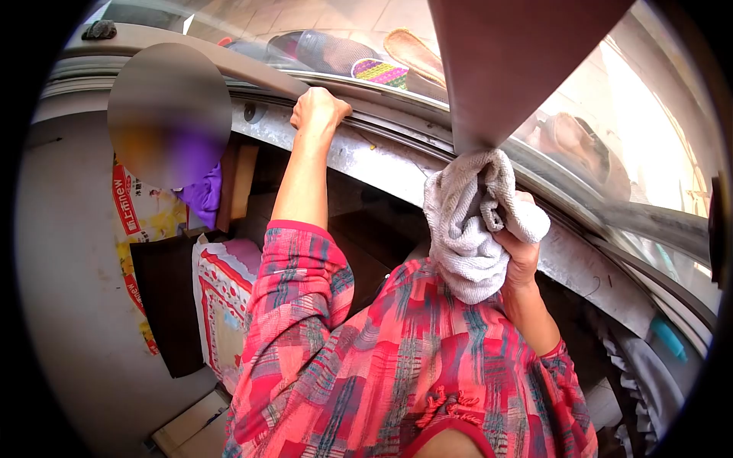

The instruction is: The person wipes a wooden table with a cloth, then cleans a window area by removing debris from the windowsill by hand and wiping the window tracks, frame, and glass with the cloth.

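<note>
My right hand (pixel 524 248) is closed around a crumpled grey-white cloth (pixel 469 229), whose folds hide part of the fingers. The cloth hangs in front of my chest, by the lower end of a wide brown window post (pixel 519 69). Over to the left, my left hand (pixel 319 111) is in a fist on the lower rail of the window frame (pixel 256 75), its fingertips mostly hidden. Between the two hands runs the metal window track (pixel 397 130), with a grey, stained sill (pixel 355 156) below it.
Behind the glass lie shoes and an insole (pixel 414 53). A dark stone-like lump (pixel 99 30) rests on the frame at far left. Below the sill are a purple cloth (pixel 202 200), printed cardboard (pixel 126 198) and a red-and-white patterned item (pixel 221 294). A turquoise object (pixel 669 338) sits at right.
</note>
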{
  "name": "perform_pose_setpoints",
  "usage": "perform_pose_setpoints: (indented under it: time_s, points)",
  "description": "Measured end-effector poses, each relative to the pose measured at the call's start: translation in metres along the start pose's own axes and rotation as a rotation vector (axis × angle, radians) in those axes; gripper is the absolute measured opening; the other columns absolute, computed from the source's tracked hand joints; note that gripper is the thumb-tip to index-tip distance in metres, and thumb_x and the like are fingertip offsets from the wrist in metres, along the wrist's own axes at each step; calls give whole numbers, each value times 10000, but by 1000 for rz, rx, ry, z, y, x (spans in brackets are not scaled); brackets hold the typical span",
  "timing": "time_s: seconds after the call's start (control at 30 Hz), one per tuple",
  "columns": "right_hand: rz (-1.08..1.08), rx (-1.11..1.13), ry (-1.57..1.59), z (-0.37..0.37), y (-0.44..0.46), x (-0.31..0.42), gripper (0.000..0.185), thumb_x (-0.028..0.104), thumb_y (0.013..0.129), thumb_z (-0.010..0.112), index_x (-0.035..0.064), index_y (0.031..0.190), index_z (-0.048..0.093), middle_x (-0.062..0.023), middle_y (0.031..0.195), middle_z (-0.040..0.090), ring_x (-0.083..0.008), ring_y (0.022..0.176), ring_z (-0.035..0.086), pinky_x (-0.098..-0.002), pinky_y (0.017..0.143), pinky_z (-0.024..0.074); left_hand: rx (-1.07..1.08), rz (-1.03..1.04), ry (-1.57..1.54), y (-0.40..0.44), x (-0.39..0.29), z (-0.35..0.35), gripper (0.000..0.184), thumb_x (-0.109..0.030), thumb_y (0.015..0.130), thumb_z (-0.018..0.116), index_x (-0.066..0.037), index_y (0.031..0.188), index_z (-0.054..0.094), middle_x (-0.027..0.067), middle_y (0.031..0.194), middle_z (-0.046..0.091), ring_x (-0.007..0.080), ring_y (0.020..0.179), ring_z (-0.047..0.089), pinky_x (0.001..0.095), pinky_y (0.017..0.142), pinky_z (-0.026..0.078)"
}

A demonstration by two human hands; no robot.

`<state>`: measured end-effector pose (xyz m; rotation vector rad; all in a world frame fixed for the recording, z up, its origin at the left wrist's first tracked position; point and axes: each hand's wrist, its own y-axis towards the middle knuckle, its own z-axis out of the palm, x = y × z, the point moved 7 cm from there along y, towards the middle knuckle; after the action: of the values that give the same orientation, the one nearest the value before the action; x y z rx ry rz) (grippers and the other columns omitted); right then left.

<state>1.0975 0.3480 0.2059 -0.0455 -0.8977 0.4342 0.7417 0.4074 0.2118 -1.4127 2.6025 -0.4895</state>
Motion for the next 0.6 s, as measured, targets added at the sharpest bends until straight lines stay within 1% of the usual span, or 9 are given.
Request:
perform_pose_setpoints:
  time_s: [0.13, 0.23, 0.27, 0.33, 0.43, 0.5, 0.53, 0.57, 0.6]
  points:
    - [-2, -14, -29, 3, -1, 5, 437, -27, 671, 608, 33, 1099, 545, -50, 1012, 581, -162, 971, 564, -302, 921, 418, -22, -41, 51, -3, -8, -1, 446, -228, 675, 744, -74, 1086, 661, 110, 1171, 630, 240, 1124, 588, 344, 926, 469]
    - [-48, -1, -30, -4, 0, 0, 445, -32, 664, 602, 30, 1102, 550, -47, 1001, 591, -158, 947, 570, -296, 908, 419, -48, 15, 81, -6, -16, -5, 440, -226, 679, 742, -73, 1083, 660, 107, 1169, 631, 240, 1121, 589, 343, 927, 470]
    - [-49, -3, -29, -3, 0, 3, 445, -32, 664, 602, 30, 1102, 550, -47, 1001, 591, -158, 947, 570, -296, 908, 419, -56, 22, 84, -8, -17, -4, 424, -223, 670, 744, -69, 1059, 670, 115, 1146, 640, 243, 1103, 600, 344, 914, 479]
    - [-7, 51, 99, 5, -1, 9, 443, -111, 658, 646, 43, 1062, 551, -67, 1073, 583, -181, 999, 569, -323, 942, 421, -72, 28, 70, -7, -14, 1, 416, -222, 665, 747, -70, 1045, 676, 123, 1131, 645, 245, 1091, 607, 346, 908, 484]
    - [-6, 31, 84, 5, -3, 11, 440, -104, 659, 651, 43, 1061, 551, -67, 1070, 587, -177, 1005, 566, -319, 941, 422, -121, 51, 22, -6, -7, 3, 379, -227, 649, 736, -47, 980, 694, 150, 1086, 658, 261, 1057, 622, 343, 877, 497]
    - [-50, 40, 30, -2, -4, 9, 449, -99, 660, 657, 45, 1070, 545, -70, 1077, 585, -175, 1007, 567, -317, 936, 426, -57, 35, -249, 15, 14, 16, 391, -254, 639, 729, -11, 943, 693, 161, 1018, 678, 259, 1018, 638, 326, 860, 493]
    - [-47, 16, 34, -2, -5, 10, 454, -101, 658, 655, 44, 1074, 545, -69, 1079, 584, -175, 1007, 567, -317, 934, 428, -65, 189, -524, 33, 27, 25, 419, -289, 625, 729, 35, 887, 681, 141, 875, 689, 247, 858, 660, 328, 734, 513]
    - [-43, -5, 38, -3, -6, 10, 459, -102, 656, 654, 43, 1077, 545, -69, 1080, 584, -174, 1006, 567, -318, 931, 429, 126, 159, -824, 33, 36, 30, 296, -268, 666, 717, -1, 774, 648, 54, 645, 587, 171, 617, 577, 298, 527, 462]
    - [-36, -17, 48, -4, -7, 9, 457, -112, 658, 628, 39, 1080, 545, -71, 1087, 580, -175, 1005, 568, -318, 931, 429, 283, 178, -1139, 28, 42, 31, 198, -221, 712, 678, -63, 715, 560, 0, 608, 470, 111, 566, 469, 252, 464, 360]
